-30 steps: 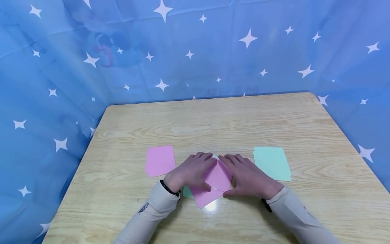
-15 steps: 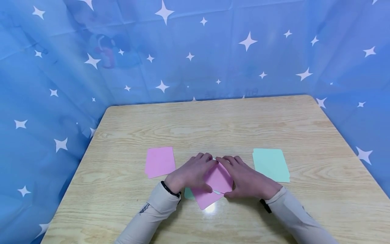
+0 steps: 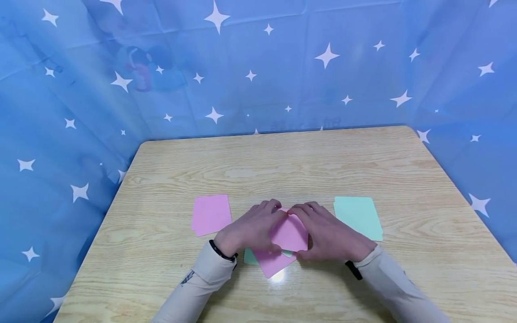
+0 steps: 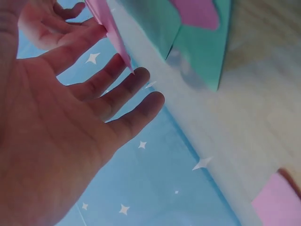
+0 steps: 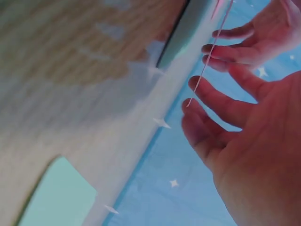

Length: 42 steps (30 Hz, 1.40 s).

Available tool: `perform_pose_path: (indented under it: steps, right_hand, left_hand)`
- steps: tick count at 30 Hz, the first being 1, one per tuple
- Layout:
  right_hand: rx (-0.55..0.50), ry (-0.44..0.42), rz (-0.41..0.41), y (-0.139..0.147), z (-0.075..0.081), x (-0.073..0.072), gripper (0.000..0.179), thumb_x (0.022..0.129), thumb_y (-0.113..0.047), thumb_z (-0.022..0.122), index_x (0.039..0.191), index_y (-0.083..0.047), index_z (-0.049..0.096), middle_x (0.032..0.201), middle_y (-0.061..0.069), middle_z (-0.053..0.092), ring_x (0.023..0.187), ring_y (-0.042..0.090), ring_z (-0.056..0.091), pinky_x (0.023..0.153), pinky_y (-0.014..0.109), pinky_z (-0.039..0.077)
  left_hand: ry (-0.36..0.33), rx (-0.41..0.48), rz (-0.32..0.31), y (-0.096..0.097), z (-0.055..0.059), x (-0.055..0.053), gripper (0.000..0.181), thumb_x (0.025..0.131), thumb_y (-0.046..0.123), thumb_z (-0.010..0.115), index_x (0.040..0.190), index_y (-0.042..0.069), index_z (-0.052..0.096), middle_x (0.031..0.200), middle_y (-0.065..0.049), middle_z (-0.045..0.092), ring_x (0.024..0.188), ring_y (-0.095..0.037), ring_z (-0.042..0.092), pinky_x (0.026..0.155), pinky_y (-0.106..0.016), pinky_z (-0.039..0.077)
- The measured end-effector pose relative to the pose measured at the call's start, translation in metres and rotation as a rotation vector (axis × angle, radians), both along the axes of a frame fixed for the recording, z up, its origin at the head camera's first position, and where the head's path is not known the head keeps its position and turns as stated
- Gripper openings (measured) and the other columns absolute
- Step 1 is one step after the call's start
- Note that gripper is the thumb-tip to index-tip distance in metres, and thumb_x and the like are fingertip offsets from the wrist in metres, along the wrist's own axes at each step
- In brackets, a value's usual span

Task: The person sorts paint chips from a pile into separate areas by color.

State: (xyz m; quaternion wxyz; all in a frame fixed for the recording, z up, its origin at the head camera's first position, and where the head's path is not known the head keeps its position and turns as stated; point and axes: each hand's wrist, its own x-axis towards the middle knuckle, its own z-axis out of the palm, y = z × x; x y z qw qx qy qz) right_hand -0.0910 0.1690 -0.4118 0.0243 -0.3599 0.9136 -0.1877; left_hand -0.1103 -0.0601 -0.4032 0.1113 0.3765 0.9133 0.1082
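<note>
Between both hands a pink square card (image 3: pixel 290 233) is held tilted above a small loose pile. My left hand (image 3: pixel 254 229) holds its left side with thumb and fingers; my right hand (image 3: pixel 329 233) grips the right side. In the left wrist view, fingertips of the left hand (image 4: pixel 70 108) meet the edge of the pink card (image 4: pixel 112 30). The right wrist view shows that card (image 5: pixel 210 56) edge-on against the fingertips of the right hand (image 5: pixel 254 122). Below lie another pink card (image 3: pixel 271 265) and a green card (image 3: pixel 250 257), partly hidden by the hands.
A stack of pink cards (image 3: pixel 211 214) lies left of the hands, and a stack of mint-green cards (image 3: pixel 358 217) lies to the right. The wooden table (image 3: pixel 258 166) ends at a blue star-patterned cloth (image 3: pixel 234 49) behind.
The held pink card has turned slightly and its near edge has risen, so a bit of green shows beneath it. Both hands have shifted only slightly; the side stacks stay put.
</note>
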Motion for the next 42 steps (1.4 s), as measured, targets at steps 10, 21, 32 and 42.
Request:
perform_pose_path:
  steps: [10, 21, 32, 42]
  right_hand:
    - [0.005, -0.002, -0.039, 0.002, 0.015, -0.003, 0.094, 0.062, -0.066, 0.081, 0.136, -0.019, 0.049, 0.146, 0.004, 0.042, 0.132, 0.024, 0.04, 0.099, 0.045, 0.043]
    - [0.029, 0.021, -0.063, 0.008, 0.028, -0.005, 0.079, 0.071, -0.055, 0.079, 0.134, -0.016, 0.053, 0.147, 0.005, 0.042, 0.132, 0.023, 0.041, 0.103, 0.044, 0.043]
    - [0.026, 0.125, -0.008, 0.004, 0.039, -0.01, 0.067, 0.075, -0.051, 0.076, 0.127, -0.014, 0.058, 0.145, 0.007, 0.047, 0.13, 0.023, 0.042, 0.101, 0.039, 0.045]
    - [0.003, 0.212, 0.046, -0.019, 0.058, -0.021, 0.063, 0.078, -0.049, 0.075, 0.126, -0.011, 0.06, 0.143, 0.01, 0.049, 0.127, 0.026, 0.045, 0.102, 0.041, 0.043]
  left_hand:
    - [0.049, 0.058, -0.008, -0.003, 0.012, -0.003, 0.071, 0.069, 0.045, 0.084, 0.129, 0.018, 0.055, 0.14, -0.008, 0.044, 0.123, -0.021, 0.044, 0.097, -0.036, 0.045]
    - [0.091, 0.077, 0.003, -0.005, 0.024, -0.006, 0.068, 0.071, 0.047, 0.082, 0.127, 0.017, 0.057, 0.139, -0.008, 0.043, 0.123, -0.022, 0.045, 0.099, -0.037, 0.043]
    - [0.166, 0.048, 0.008, -0.014, 0.041, -0.005, 0.065, 0.072, 0.05, 0.08, 0.123, 0.017, 0.057, 0.133, -0.004, 0.047, 0.12, -0.02, 0.046, 0.101, -0.04, 0.043]
    - [0.184, 0.071, 0.069, -0.034, 0.059, -0.006, 0.068, 0.072, 0.044, 0.082, 0.128, 0.016, 0.055, 0.138, -0.008, 0.044, 0.126, -0.024, 0.042, 0.103, -0.044, 0.04]
